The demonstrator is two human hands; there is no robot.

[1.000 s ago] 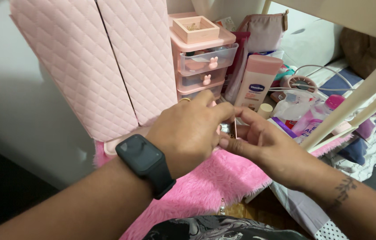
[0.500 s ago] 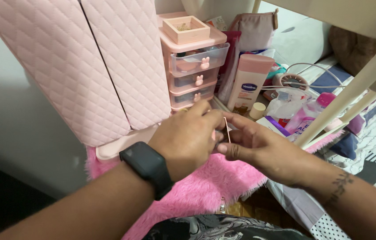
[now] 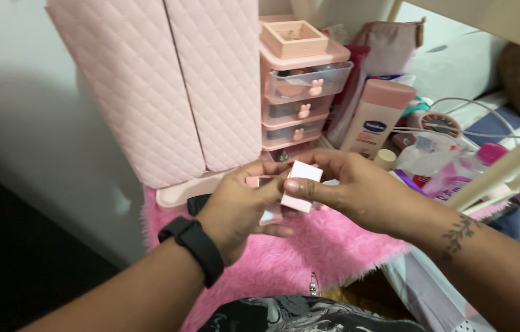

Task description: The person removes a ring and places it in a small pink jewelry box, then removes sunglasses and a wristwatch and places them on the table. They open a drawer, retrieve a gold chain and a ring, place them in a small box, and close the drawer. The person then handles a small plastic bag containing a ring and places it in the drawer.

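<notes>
My left hand, with a black watch on the wrist, and my right hand meet over a pink fluffy mat. Both hold a small pale pink box between them. My right thumb and fingers pinch its light, flat face, which is tilted toward me. My left fingers curl around the lower part of the box; whether that part is a separate piece I cannot tell. A tattoo shows on my right forearm.
A tall pink quilted case stands behind my hands. Right of it is a pink mini drawer unit with a small open box on top. A pink lotion bottle, a pouch, cables and small bottles crowd the right.
My hands dropped slightly and drew toward me. The thin edge-on piece seen earlier between my fingers has turned, and the box's flat pink face is now in plain sight. The view shifted left.
</notes>
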